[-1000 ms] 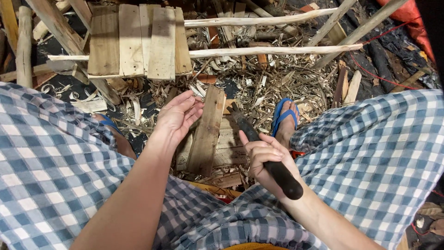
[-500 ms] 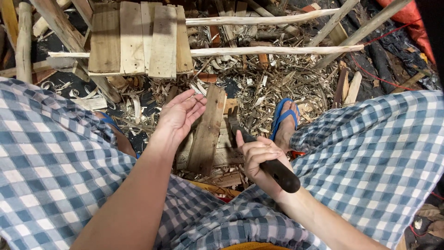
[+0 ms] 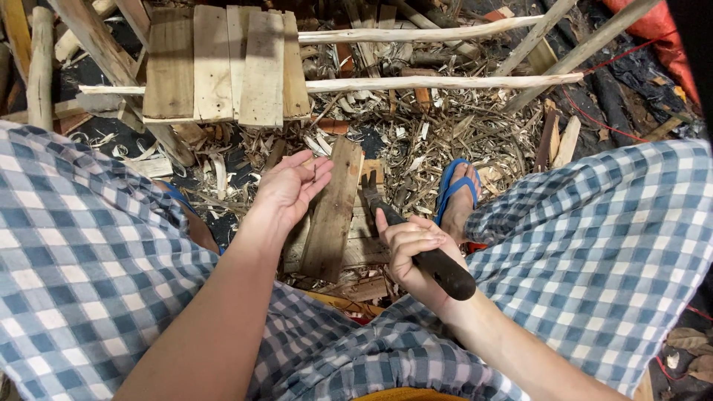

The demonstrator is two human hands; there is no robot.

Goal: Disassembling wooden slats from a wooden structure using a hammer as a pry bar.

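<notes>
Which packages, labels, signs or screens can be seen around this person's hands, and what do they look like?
None in view: no package, label, sign or screen. Only bare wood and scraps surround the hands.
Left hand: open, over a plank.
Right hand: gripping a dark-handled tool.

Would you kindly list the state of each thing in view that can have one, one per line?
Left hand: open, palm up, small nails lying in it, beside the plank.
Right hand: closed around the hammer's handle.
Hammer: held, head low by the plank's right edge.
Plank: lying flat on the wood pieces beneath.
Blue sandal: worn on the foot.
Board panel: lying flat, boards side by side.
</notes>
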